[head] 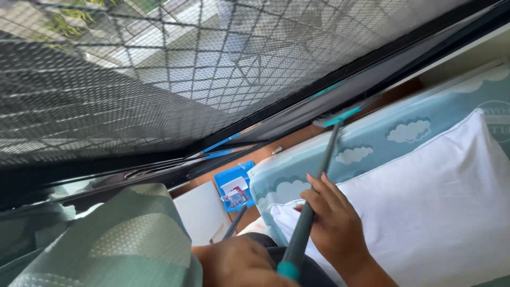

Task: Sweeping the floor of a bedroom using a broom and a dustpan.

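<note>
The right hand (332, 223) is wrapped around a grey pole (313, 207), fingers closed on its middle. The left hand (239, 263) sits at the pole's lower end by the teal tip; whether it grips the pole I cannot tell. The pole runs up to a teal brush head (342, 116) resting at the window frame (297, 114), along the mattress's far edge. A white pillow (435, 202) lies on the cloud-print mattress (372, 141). A green curtain (122, 239) hangs at left under the mesh screen (159, 69). A blue box (234, 186) sits beside the mattress's near corner.
</note>
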